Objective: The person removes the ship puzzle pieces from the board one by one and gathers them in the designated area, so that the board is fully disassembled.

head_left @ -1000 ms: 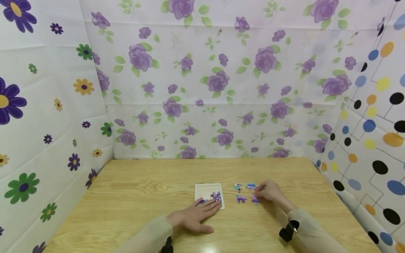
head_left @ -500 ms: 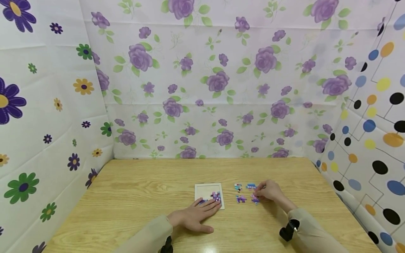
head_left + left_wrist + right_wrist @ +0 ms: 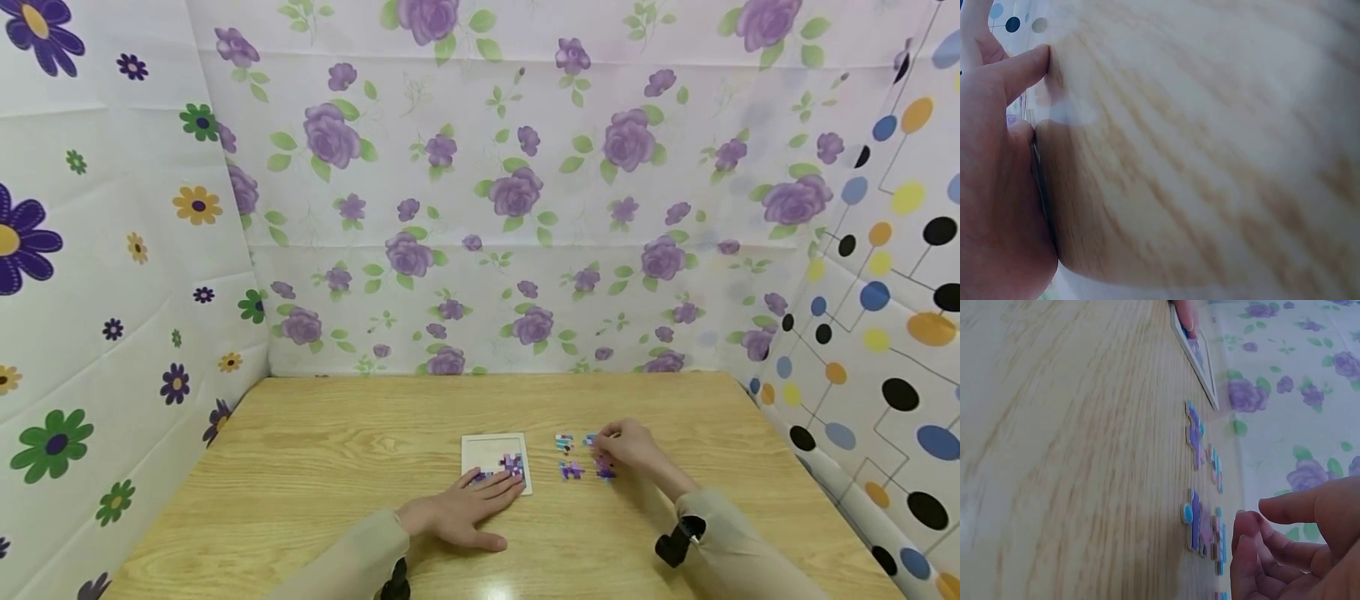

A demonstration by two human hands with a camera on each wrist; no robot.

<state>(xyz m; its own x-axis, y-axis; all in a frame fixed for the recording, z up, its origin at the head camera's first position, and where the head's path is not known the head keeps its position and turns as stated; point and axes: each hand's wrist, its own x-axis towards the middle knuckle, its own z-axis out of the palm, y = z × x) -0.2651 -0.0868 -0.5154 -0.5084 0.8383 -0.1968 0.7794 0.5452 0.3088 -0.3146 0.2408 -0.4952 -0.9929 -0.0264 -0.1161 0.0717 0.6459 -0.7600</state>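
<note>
My left hand lies palm down with straight fingers across the lower part of a white-framed puzzle board, partly covering the purple pieces set in it. In the left wrist view, the left hand rests along the wooden table. My right hand hovers over the loose pieces on the right, nearest a blue puzzle piece and a purple puzzle piece. In the right wrist view, the right hand has bent fingers and a gap by its thumb; nothing shows between them.
Two more loose pieces, a light blue-and-white one and a purple one, lie between board and right hand. The wooden table ends at a flowered cloth behind. Patterned cloths hang on both sides.
My right hand has shifted slightly up and left, from the lower right purple piece toward the blue piece above it. The left hand stays on the board.
</note>
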